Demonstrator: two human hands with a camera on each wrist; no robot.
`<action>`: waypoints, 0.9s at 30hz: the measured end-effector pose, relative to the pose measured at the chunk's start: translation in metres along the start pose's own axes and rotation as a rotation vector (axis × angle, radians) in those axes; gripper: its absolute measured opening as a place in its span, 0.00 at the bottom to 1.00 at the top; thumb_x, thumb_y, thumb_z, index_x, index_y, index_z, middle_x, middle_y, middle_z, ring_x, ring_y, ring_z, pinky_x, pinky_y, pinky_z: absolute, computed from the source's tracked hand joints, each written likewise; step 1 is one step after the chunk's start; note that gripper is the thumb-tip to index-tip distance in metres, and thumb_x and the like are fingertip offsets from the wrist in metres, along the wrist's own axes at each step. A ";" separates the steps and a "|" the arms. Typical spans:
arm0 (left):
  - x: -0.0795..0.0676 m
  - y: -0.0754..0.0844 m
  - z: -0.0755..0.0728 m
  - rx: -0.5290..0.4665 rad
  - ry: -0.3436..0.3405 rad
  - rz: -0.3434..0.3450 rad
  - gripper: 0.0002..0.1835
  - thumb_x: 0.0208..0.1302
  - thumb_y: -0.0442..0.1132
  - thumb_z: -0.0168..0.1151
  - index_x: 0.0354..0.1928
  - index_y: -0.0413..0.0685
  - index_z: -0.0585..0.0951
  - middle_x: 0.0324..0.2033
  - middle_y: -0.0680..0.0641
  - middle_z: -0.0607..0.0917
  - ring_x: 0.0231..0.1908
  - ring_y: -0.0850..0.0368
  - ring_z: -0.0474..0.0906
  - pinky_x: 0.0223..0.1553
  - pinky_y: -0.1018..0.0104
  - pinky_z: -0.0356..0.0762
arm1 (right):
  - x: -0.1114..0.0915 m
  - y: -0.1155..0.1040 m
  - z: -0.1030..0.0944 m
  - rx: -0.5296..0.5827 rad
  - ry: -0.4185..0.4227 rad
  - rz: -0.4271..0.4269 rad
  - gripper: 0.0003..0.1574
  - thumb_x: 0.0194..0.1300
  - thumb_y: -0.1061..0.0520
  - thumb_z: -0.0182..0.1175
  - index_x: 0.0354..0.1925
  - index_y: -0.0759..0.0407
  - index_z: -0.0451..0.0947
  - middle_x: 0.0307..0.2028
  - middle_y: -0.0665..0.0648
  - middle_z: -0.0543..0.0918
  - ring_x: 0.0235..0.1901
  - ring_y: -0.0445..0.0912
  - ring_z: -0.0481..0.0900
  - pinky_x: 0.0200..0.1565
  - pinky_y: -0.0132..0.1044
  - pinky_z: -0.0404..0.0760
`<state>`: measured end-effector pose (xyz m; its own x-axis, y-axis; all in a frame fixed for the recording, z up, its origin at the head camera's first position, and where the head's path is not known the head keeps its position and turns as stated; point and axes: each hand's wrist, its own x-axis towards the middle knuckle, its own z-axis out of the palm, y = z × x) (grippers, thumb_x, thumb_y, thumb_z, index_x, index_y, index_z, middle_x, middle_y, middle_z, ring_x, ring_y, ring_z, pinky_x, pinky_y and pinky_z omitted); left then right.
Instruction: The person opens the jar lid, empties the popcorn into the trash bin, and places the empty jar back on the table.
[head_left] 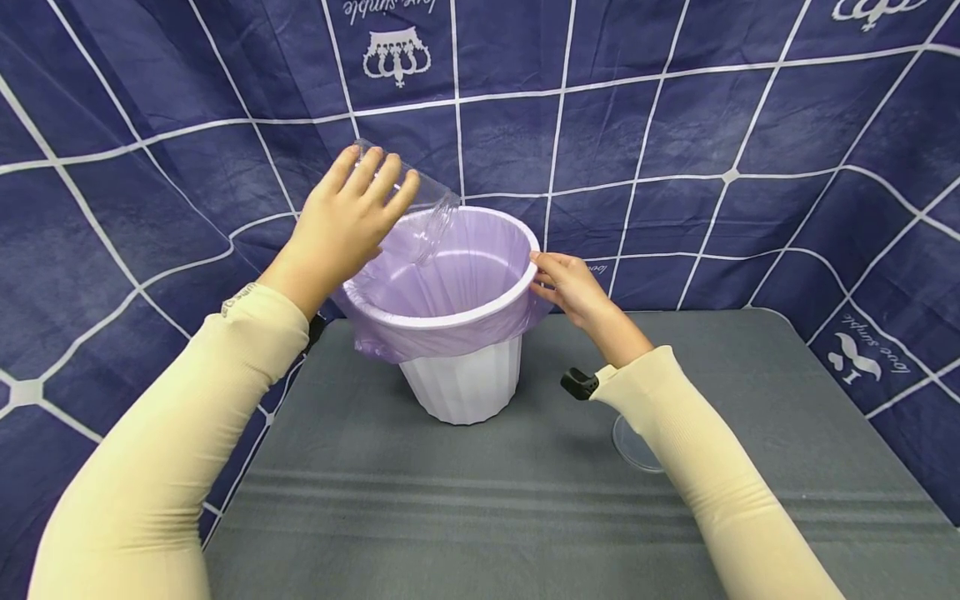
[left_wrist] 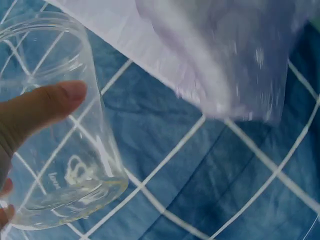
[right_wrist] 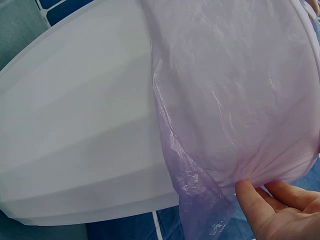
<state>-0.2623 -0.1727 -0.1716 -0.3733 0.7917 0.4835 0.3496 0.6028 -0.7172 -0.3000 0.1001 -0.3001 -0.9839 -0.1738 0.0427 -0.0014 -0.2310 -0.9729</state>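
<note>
A clear plastic jar [head_left: 426, 193] is gripped by my left hand [head_left: 356, 204], tilted with its mouth pointing down over the white trash can [head_left: 468, 379]. The left wrist view shows the thumb pressed along the side of the jar [left_wrist: 102, 145], and I see no solid contents through its wall. A purple trash bag [head_left: 480, 267] lines the can and folds over its rim. My right hand [head_left: 570, 287] holds the can's rim on the right side through the bag. In the right wrist view its thumb and fingers touch the bag [right_wrist: 240, 110] at the edge.
A clear round disc [head_left: 633, 446], partly hidden by the right forearm, lies on the grey tabletop [head_left: 450, 525]. Blue cloth [head_left: 637, 125] with white lines hangs behind the table and along both sides. A black band [head_left: 579, 383] sits at my right wrist.
</note>
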 end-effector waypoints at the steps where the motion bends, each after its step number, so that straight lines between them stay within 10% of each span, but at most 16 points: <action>1: -0.001 0.000 0.000 -0.025 -0.035 -0.033 0.42 0.34 0.38 0.74 0.56 0.37 0.65 0.51 0.35 0.67 0.54 0.39 0.61 0.58 0.51 0.53 | 0.000 0.000 0.000 -0.001 0.000 0.000 0.29 0.65 0.56 0.50 0.56 0.77 0.62 0.51 0.68 0.68 0.45 0.48 0.72 0.51 0.37 0.71; 4: -0.004 0.000 -0.001 -0.095 -0.113 -0.129 0.54 0.22 0.46 0.79 0.57 0.37 0.62 0.52 0.34 0.66 0.54 0.38 0.61 0.58 0.50 0.53 | 0.000 0.000 0.000 -0.004 -0.002 0.000 0.29 0.65 0.56 0.50 0.56 0.77 0.62 0.53 0.69 0.66 0.48 0.51 0.71 0.51 0.38 0.70; 19: -0.007 -0.004 0.000 -0.530 -0.322 -0.628 0.60 0.29 0.61 0.73 0.64 0.40 0.55 0.55 0.35 0.65 0.52 0.34 0.62 0.51 0.43 0.59 | 0.000 0.000 0.000 -0.016 0.000 0.000 0.30 0.65 0.56 0.50 0.57 0.77 0.61 0.51 0.68 0.68 0.42 0.44 0.73 0.51 0.38 0.70; 27: -0.009 -0.001 0.002 -0.762 -0.272 -0.822 0.57 0.27 0.65 0.71 0.61 0.45 0.60 0.51 0.40 0.67 0.51 0.42 0.64 0.47 0.44 0.63 | 0.000 0.000 0.000 -0.013 0.003 0.006 0.30 0.65 0.55 0.50 0.57 0.76 0.61 0.55 0.70 0.65 0.51 0.53 0.69 0.50 0.37 0.71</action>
<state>-0.2604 -0.1805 -0.1764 -0.8694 0.1408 0.4736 0.3088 0.9031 0.2984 -0.3005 0.1004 -0.3000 -0.9844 -0.1722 0.0363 0.0021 -0.2177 -0.9760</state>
